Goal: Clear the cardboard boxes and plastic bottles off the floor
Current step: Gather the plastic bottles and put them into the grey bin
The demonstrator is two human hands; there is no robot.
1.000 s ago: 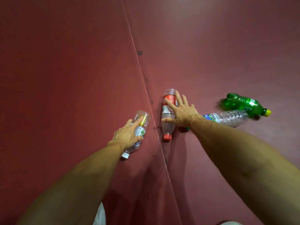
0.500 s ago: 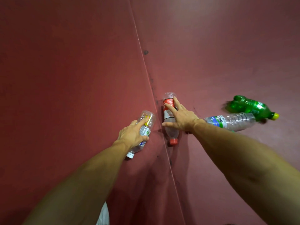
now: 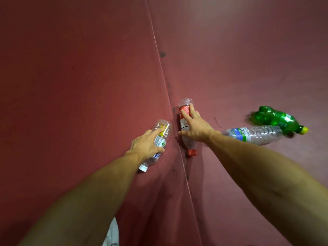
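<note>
On the dark red floor, my left hand [image 3: 147,145] grips a clear bottle with a yellow and white label [image 3: 164,126], thumb and fingers curled round its middle. Its white cap points toward me. My right hand [image 3: 197,127] rests on a red-labelled clear bottle with a red cap [image 3: 183,110], fingers laid straight along it and thumb stretched across it. This bottle lies just right of the floor seam [image 3: 164,80]. Farther right lie a clear bottle with a green and blue label [image 3: 255,134] and a green bottle with a yellow cap [image 3: 276,119], touching each other.
The red floor fills the whole view, with dark scuff marks along the seam and one dark spot [image 3: 162,54] farther off. A bit of white cloth or shoe [image 3: 111,233] shows at the bottom edge between my arms.
Both hands have stayed on the same two bottles. The view has drifted a little, so all the bottles sit slightly lower and more to the right in the frame.
</note>
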